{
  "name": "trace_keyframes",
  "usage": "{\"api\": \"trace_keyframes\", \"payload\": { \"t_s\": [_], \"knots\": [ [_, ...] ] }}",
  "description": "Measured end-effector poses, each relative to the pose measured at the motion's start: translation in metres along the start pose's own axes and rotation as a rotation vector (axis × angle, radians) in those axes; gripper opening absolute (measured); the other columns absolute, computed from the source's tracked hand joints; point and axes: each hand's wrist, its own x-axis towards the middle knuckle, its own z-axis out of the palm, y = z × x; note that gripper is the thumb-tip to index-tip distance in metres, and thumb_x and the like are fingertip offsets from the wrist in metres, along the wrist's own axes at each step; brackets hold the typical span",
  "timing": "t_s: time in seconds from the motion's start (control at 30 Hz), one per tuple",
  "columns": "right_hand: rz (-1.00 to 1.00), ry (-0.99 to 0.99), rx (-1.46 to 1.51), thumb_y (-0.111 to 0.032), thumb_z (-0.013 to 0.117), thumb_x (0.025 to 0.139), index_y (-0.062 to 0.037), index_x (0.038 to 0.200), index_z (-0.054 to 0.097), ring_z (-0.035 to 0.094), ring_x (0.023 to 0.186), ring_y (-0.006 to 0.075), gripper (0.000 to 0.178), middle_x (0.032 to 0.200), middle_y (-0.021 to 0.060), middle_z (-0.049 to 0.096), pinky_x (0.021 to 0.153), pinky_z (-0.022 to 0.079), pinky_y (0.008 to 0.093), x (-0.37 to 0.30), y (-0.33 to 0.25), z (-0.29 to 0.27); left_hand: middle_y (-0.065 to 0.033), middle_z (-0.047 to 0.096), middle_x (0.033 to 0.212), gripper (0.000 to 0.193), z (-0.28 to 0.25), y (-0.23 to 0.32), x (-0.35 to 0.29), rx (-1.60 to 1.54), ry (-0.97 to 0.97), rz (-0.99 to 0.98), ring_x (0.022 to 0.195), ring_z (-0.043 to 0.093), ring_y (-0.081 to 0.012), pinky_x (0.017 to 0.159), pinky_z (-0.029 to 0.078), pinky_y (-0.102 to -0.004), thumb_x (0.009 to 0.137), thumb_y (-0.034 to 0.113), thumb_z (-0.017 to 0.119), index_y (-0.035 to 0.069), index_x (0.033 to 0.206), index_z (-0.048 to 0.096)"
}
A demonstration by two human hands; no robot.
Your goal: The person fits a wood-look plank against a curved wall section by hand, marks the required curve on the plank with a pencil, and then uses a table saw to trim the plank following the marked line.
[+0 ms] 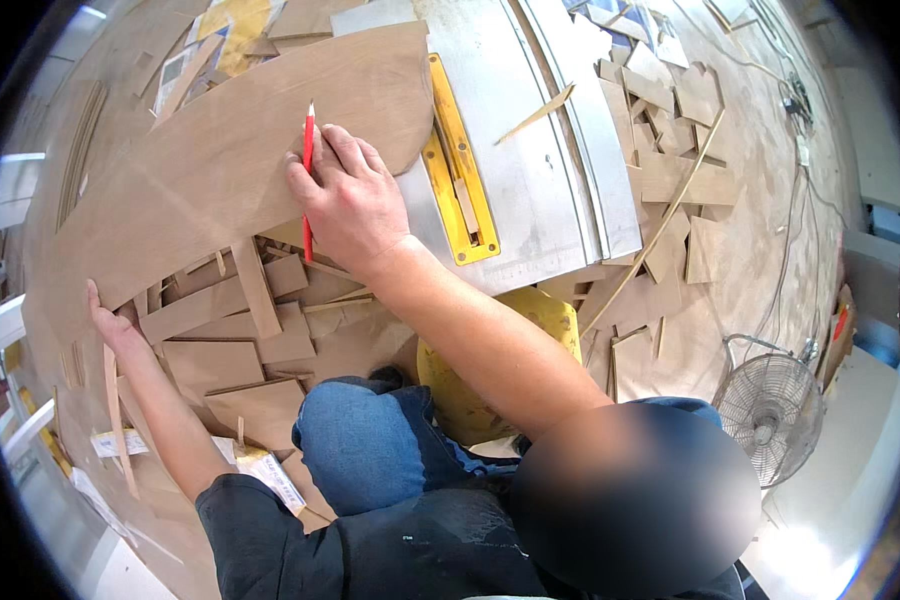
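A long brown plywood board (240, 120) with a rounded right end lies partly over a grey metal saw table (540, 220). My left hand (118, 328) grips its near edge at the lower left, most of the fingers hidden beneath it. On the board's right half rests my right hand (355, 200), its fingers bent round a red pencil (308, 190). The pencil's tip points away from me. Just right of the board's rounded end, a yellow insert plate (480, 205) with a slot is set in the table.
A thin wood sliver (538, 112) lies on the table near a long groove. Plywood offcuts (215, 365) litter the floor below the board, and more offcuts (682, 175) lie to the right. A yellow stool (460, 395) and a wire-caged fan (770, 415) stand nearby.
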Motion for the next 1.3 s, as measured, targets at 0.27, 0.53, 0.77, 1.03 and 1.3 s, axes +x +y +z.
{"api": "trace_keyframes", "payload": {
  "t_s": [0.27,0.53,0.77,1.03,1.3],
  "knots": [
    [-0.007,-0.035,0.028,-0.014,0.065,0.083,-0.0047,0.115,0.067,0.057,0.125,0.0335,0.034,0.123,0.0192,0.068,0.106,0.047,0.0420,-0.002,-0.002,-0.003,-0.0154,0.059,0.144,0.058,-0.030,-0.008,0.029,-0.038,-0.073,-0.041,0.130,0.057,-0.0360,0.109,0.050,-0.0543,0.097,0.035,0.070,0.003,0.144,0.054],
    [-0.033,-0.091,-0.016,-0.014,0.067,0.082,-0.0026,0.117,0.067,0.057,0.127,0.0345,0.037,0.124,0.0208,0.067,0.107,0.046,0.0421,-0.011,0.003,-0.006,-0.0153,0.057,0.146,0.060,0.000,-0.027,-0.026,0.020,0.055,-0.075,0.133,0.054,-0.0340,0.110,0.050,-0.0499,0.098,0.035,0.071,0.001,0.144,0.051],
    [-0.082,-0.057,-0.006,-0.015,0.065,0.082,0.0017,0.112,0.069,0.058,0.123,0.0386,0.034,0.123,0.0286,0.067,0.106,0.048,0.0451,-0.014,-0.004,-0.004,-0.0147,0.058,0.146,0.062,-0.047,-0.029,0.015,-0.081,-0.027,-0.088,0.131,0.056,-0.0343,0.110,0.049,-0.0518,0.097,0.035,0.071,0.001,0.145,0.050],
    [-0.108,-0.063,-0.020,-0.015,0.064,0.082,0.0041,0.110,0.068,0.058,0.121,0.0395,0.034,0.122,0.0313,0.067,0.105,0.050,0.0448,-0.019,-0.011,-0.010,-0.0148,0.059,0.144,0.061,-0.054,-0.028,0.004,-0.079,-0.020,-0.130,0.130,0.056,-0.0340,0.111,0.048,-0.0521,0.097,0.036,0.071,0.000,0.143,0.052],
    [-0.105,-0.329,-0.156,-0.015,0.065,0.082,0.0019,0.107,0.068,0.061,0.111,0.0339,0.030,0.111,0.0244,0.069,0.097,0.050,0.0396,0.010,-0.028,-0.033,-0.0155,0.059,0.143,0.060,-0.071,-0.036,0.032,-0.069,-0.013,-0.177,0.128,0.058,-0.0352,0.110,0.049,-0.0532,0.097,0.033,0.072,0.001,0.144,0.051]
  ]
}}
